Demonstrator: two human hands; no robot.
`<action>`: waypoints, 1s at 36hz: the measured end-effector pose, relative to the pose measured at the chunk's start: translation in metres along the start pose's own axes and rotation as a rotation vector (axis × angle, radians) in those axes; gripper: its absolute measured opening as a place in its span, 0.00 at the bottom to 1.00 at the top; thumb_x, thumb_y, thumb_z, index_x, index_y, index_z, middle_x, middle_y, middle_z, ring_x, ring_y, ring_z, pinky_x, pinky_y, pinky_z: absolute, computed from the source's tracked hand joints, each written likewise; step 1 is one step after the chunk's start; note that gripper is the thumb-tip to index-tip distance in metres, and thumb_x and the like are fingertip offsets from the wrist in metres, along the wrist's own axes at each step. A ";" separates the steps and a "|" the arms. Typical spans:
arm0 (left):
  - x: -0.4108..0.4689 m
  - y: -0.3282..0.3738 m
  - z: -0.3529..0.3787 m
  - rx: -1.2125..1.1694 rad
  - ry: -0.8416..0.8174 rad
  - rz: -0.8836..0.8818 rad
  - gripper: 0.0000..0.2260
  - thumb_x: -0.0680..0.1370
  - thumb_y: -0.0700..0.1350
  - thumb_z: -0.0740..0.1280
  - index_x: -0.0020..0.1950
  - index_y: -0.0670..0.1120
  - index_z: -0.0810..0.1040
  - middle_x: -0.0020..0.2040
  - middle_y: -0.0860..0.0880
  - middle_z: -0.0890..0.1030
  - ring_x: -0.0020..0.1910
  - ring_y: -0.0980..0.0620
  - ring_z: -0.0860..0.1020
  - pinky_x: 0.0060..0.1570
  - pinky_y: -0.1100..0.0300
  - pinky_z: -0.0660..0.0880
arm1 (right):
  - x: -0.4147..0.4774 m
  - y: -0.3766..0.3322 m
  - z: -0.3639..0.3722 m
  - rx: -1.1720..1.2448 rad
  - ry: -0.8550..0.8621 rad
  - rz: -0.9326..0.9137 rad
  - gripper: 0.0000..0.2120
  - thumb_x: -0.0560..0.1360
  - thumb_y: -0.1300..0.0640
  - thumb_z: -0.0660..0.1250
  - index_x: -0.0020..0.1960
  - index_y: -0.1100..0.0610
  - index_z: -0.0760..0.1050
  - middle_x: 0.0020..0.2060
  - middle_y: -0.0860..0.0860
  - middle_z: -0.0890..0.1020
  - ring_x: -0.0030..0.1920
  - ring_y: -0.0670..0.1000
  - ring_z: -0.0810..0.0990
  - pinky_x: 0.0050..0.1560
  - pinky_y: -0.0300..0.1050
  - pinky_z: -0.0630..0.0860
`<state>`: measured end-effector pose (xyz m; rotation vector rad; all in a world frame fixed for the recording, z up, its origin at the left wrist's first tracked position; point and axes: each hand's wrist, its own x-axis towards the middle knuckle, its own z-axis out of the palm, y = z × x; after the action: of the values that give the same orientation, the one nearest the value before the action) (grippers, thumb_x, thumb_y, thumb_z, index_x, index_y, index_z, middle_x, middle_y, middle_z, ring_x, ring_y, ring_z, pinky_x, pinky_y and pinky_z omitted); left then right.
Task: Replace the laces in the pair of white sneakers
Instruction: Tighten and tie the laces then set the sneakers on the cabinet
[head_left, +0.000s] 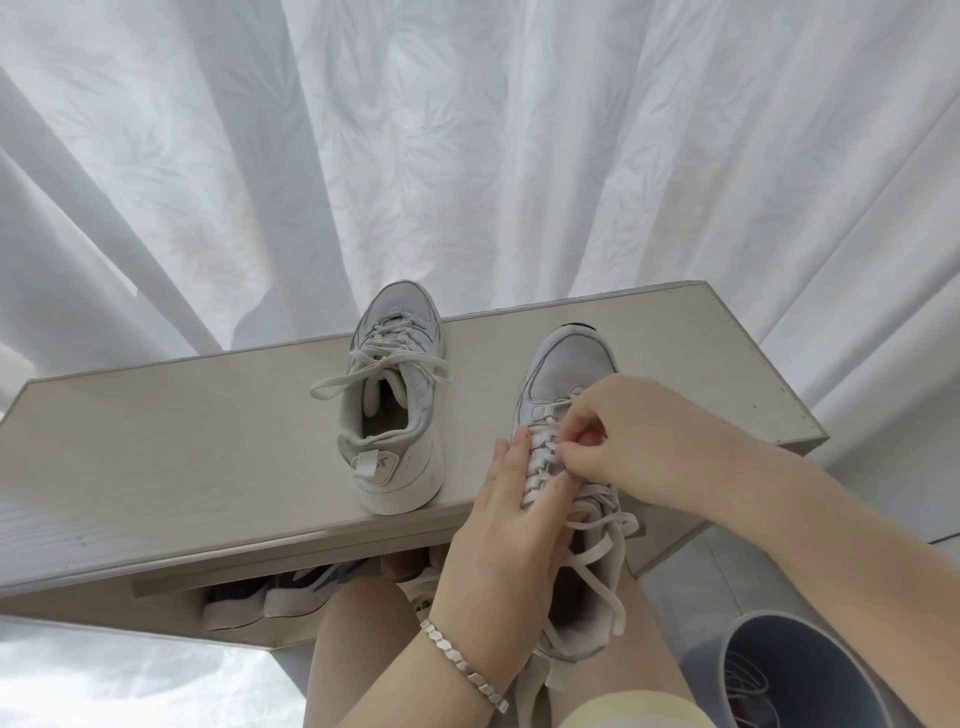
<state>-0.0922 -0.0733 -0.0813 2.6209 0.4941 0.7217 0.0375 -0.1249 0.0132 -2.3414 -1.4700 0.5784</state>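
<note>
Sheer white curtain (467, 156) across the whole back, faint leaf print, daylight glowing through the folds, so pretty bright overall. Low pale wood-grain cabinet (182, 441) right up against it, angled across the view. Open shelf (171, 584) underneath with a couple of other shoes (270, 597) tucked in. Light grey floor tiles (691, 571) off to the right, plus a grey-blue bin (810, 654) in the bottom corner, something stringy inside.
</note>
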 end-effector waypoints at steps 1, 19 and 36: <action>-0.001 0.000 0.001 0.005 -0.011 0.004 0.20 0.74 0.43 0.55 0.66 0.52 0.67 0.65 0.36 0.73 0.61 0.36 0.75 0.36 0.54 0.81 | 0.000 0.003 0.001 0.081 -0.037 0.002 0.08 0.75 0.54 0.64 0.38 0.51 0.79 0.30 0.45 0.75 0.32 0.41 0.73 0.34 0.31 0.68; 0.008 -0.002 0.003 -0.164 0.056 -0.050 0.14 0.76 0.46 0.53 0.60 0.54 0.69 0.68 0.39 0.71 0.65 0.40 0.72 0.51 0.50 0.78 | -0.002 0.024 0.024 0.617 0.146 -0.082 0.11 0.76 0.61 0.64 0.39 0.48 0.77 0.37 0.43 0.77 0.39 0.38 0.75 0.45 0.29 0.70; 0.004 0.004 -0.001 -0.121 0.023 -0.024 0.15 0.74 0.44 0.54 0.59 0.51 0.70 0.66 0.34 0.72 0.62 0.33 0.73 0.41 0.47 0.80 | -0.004 0.041 0.013 0.413 0.176 0.232 0.08 0.70 0.46 0.72 0.37 0.49 0.78 0.30 0.44 0.79 0.28 0.37 0.74 0.31 0.29 0.67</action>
<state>-0.0886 -0.0749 -0.0769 2.4925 0.4729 0.7510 0.0612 -0.1449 -0.0167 -2.1769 -0.9063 0.6435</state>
